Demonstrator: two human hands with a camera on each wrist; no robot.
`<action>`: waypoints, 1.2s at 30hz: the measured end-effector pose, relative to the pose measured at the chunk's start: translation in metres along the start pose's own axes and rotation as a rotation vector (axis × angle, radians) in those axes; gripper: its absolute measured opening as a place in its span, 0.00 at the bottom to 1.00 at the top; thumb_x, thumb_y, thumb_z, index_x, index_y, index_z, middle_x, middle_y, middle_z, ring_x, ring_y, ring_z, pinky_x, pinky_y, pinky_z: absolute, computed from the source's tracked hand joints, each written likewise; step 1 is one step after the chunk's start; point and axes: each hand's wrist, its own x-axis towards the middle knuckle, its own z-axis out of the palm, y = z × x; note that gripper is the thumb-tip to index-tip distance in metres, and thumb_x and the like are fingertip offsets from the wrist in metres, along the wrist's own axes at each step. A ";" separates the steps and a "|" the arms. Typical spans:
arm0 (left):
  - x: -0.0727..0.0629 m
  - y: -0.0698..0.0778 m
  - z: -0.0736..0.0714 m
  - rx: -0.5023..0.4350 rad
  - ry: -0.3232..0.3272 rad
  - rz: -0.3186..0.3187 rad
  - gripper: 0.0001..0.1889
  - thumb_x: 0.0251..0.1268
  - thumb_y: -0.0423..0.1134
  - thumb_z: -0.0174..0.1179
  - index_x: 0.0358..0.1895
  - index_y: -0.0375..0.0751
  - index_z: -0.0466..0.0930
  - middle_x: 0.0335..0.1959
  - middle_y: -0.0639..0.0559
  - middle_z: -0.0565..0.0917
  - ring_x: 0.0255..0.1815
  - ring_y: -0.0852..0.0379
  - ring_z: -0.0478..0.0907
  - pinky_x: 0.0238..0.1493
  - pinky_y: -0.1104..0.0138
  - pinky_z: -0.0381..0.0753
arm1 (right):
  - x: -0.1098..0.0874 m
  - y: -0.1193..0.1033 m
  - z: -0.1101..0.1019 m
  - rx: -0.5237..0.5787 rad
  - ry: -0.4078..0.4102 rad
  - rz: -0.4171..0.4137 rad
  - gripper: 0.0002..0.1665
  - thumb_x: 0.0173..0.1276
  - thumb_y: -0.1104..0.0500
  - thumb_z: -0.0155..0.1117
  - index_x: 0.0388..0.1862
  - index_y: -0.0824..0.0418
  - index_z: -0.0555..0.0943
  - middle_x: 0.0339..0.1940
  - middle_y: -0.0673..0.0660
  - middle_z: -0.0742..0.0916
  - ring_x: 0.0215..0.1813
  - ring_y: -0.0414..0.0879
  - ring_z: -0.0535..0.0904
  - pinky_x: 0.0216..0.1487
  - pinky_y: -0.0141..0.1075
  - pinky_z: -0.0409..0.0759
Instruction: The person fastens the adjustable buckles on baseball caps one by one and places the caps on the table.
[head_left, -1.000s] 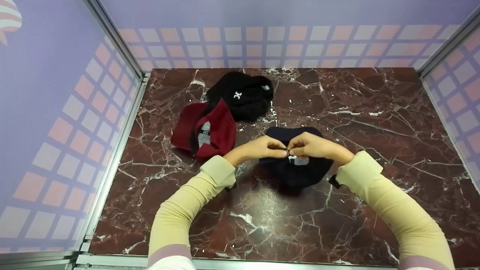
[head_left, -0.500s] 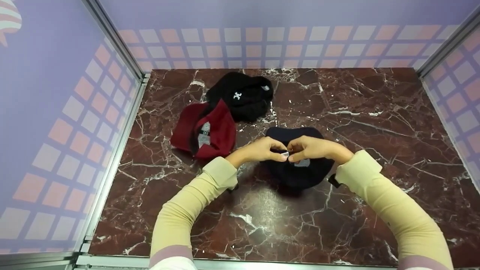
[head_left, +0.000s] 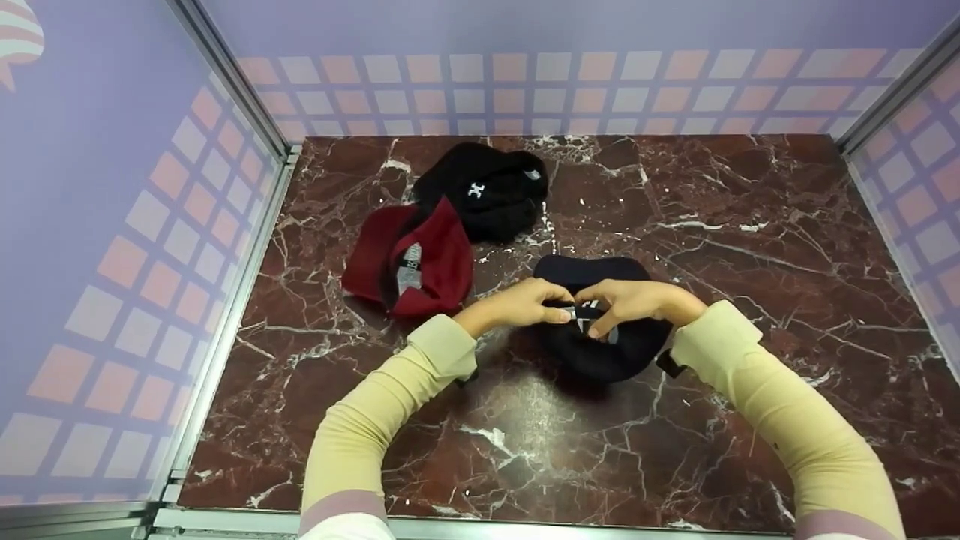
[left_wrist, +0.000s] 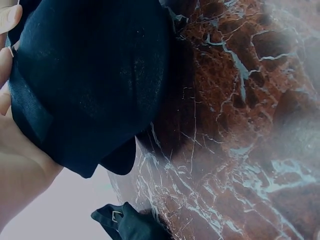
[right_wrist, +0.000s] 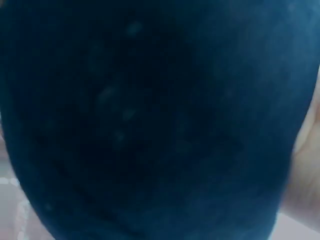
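A dark navy baseball cap [head_left: 600, 361] is held just above the table, its opening facing up and its brim pointing away. My left hand [head_left: 517, 304] pinches the cap's back strap beside a small silvery buckle [head_left: 571, 313]. On the other side, my right hand [head_left: 641, 298] holds the cap near the strap, thumb and fingers spread apart around its edge. The crown [left_wrist: 95, 80] fills much of the left wrist view, with the left fingers along its edge. In the right wrist view, the dark cap [right_wrist: 150, 125] hides most of the right hand [right_wrist: 305, 175].
A red cap [head_left: 446, 255] lies to the left, its inside showing. Behind it and touching it is a black cap [head_left: 457, 171] with a white emblem. The brown marbled table [head_left: 750, 262] is bordered by patterned panels [head_left: 525, 82] at the back and sides.
The strap ends pinched close together have shifted slightly nearer my body. My right thumb has moved away from the left fingertips and down into the cap, exposing the buckle. The other caps stay put.
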 end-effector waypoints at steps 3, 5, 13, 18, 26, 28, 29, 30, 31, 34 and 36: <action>0.000 0.001 0.000 0.023 0.006 -0.006 0.15 0.59 0.40 0.54 0.47 0.37 0.77 0.44 0.48 0.80 0.43 0.59 0.73 0.50 0.68 0.69 | 0.000 0.004 0.000 0.107 -0.028 0.002 0.32 0.52 0.68 0.62 0.57 0.71 0.65 0.38 0.60 0.81 0.29 0.39 0.79 0.35 0.37 0.78; 0.000 0.001 0.001 0.032 0.013 -0.003 0.14 0.60 0.40 0.54 0.47 0.37 0.77 0.44 0.48 0.80 0.43 0.59 0.73 0.50 0.68 0.69 | 0.000 0.006 0.000 0.159 -0.040 -0.002 0.32 0.52 0.69 0.61 0.58 0.72 0.64 0.32 0.56 0.82 0.28 0.40 0.80 0.35 0.37 0.79; -0.002 0.000 -0.002 -0.035 -0.009 0.008 0.12 0.59 0.39 0.55 0.43 0.36 0.78 0.37 0.50 0.80 0.35 0.64 0.69 0.43 0.73 0.68 | -0.005 0.003 -0.002 0.292 -0.088 -0.005 0.38 0.54 0.70 0.61 0.62 0.74 0.56 0.27 0.53 0.84 0.28 0.43 0.81 0.35 0.35 0.79; -0.005 -0.003 -0.005 -0.096 -0.054 0.012 0.11 0.58 0.38 0.56 0.39 0.34 0.78 0.30 0.54 0.77 0.31 0.65 0.67 0.37 0.76 0.67 | -0.012 0.002 -0.008 0.279 -0.121 -0.020 0.38 0.56 0.69 0.59 0.63 0.73 0.56 0.25 0.53 0.85 0.30 0.43 0.82 0.38 0.30 0.77; -0.009 -0.003 -0.010 -0.223 -0.098 -0.002 0.11 0.57 0.37 0.55 0.37 0.31 0.78 0.26 0.59 0.72 0.29 0.64 0.65 0.33 0.75 0.65 | -0.020 0.005 -0.012 0.415 -0.202 -0.131 0.32 0.58 0.70 0.56 0.61 0.72 0.58 0.32 0.56 0.84 0.37 0.44 0.82 0.43 0.30 0.76; -0.009 -0.002 -0.010 -0.259 -0.100 -0.009 0.11 0.56 0.36 0.55 0.38 0.30 0.77 0.26 0.59 0.73 0.30 0.65 0.66 0.34 0.75 0.65 | -0.020 0.006 -0.012 0.464 -0.219 -0.166 0.30 0.58 0.71 0.55 0.60 0.70 0.60 0.30 0.55 0.85 0.37 0.43 0.81 0.43 0.31 0.76; -0.010 -0.001 -0.010 -0.277 -0.100 -0.010 0.11 0.55 0.35 0.55 0.37 0.30 0.77 0.27 0.59 0.73 0.30 0.65 0.66 0.34 0.76 0.65 | -0.019 0.007 -0.012 0.486 -0.231 -0.196 0.29 0.58 0.72 0.54 0.60 0.70 0.61 0.30 0.55 0.85 0.36 0.43 0.81 0.43 0.31 0.76; -0.010 -0.001 -0.010 -0.292 -0.099 -0.008 0.11 0.53 0.34 0.54 0.37 0.29 0.77 0.26 0.59 0.73 0.29 0.66 0.66 0.34 0.75 0.65 | -0.019 0.008 -0.011 0.506 -0.242 -0.225 0.28 0.58 0.73 0.53 0.59 0.70 0.61 0.30 0.55 0.84 0.36 0.43 0.81 0.43 0.32 0.76; -0.010 0.000 -0.010 -0.307 -0.098 -0.005 0.11 0.51 0.33 0.53 0.36 0.29 0.76 0.25 0.59 0.72 0.28 0.66 0.66 0.33 0.75 0.65 | -0.019 0.008 -0.011 0.523 -0.252 -0.256 0.28 0.58 0.74 0.51 0.59 0.69 0.62 0.29 0.55 0.84 0.36 0.43 0.81 0.43 0.33 0.76; -0.009 0.003 -0.010 -0.322 -0.092 0.010 0.08 0.44 0.30 0.50 0.30 0.31 0.74 0.21 0.59 0.70 0.24 0.65 0.63 0.28 0.75 0.62 | -0.016 0.009 -0.009 0.572 -0.277 -0.329 0.26 0.58 0.75 0.48 0.58 0.69 0.63 0.27 0.54 0.84 0.34 0.46 0.81 0.44 0.38 0.77; -0.008 0.005 -0.010 -0.325 -0.090 0.020 0.05 0.39 0.28 0.48 0.24 0.34 0.72 0.18 0.59 0.67 0.22 0.65 0.61 0.25 0.74 0.60 | -0.014 0.009 -0.007 0.600 -0.287 -0.353 0.25 0.59 0.75 0.47 0.56 0.68 0.64 0.24 0.54 0.83 0.33 0.47 0.82 0.44 0.40 0.77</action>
